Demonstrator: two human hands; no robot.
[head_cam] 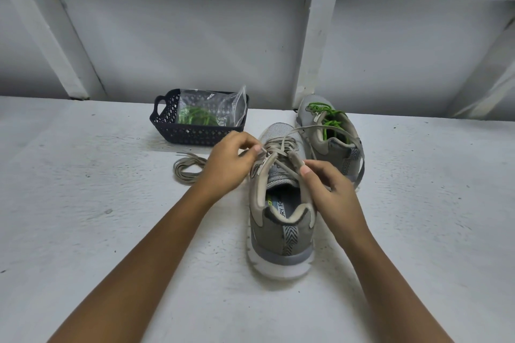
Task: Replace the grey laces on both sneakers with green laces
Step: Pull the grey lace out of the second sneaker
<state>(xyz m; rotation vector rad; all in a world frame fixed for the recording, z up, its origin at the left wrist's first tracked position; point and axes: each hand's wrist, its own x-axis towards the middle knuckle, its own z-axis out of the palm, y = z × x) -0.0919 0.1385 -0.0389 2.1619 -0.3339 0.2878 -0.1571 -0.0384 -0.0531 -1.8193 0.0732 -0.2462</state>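
Near sneaker (281, 220): centre of the tabletop (111, 231), heel toward the near edge, toe pointing away. Upright on its sole.
Right hand (331, 189): at the right eyelet row. Thumb and curled fingers pinch there, on a strand of the grey lace (278, 147) as far as I can tell.
Left hand (225, 164): at the left eyelet row, fingertips closed in a tight pinch on the same lace.
Grey lace: threaded across the near sneaker and slack. One long end trails right, over the far sneaker.
Handling: judged light, limp and flat. It should slide through the eyelets if pulled one crossing at a time. Best taken close to an eyelet or by the stiff tip. The sneaker is light enough to shift, so one hand should steady it.
Loose lace (186, 170): grey, coiled on the tabletop just left of the left hand.
Far sneaker (331, 131): beside and beyond the near one, toward the far edge. It carries a green lace (326, 114), loosely threaded.
Basket (167, 125): dark, at the far edge, left of the sneakers. It holds a clear bag (211, 106) with green laces (195, 117) inside.
Progress: judged one sneaker swapped, this one not yet unlaced.
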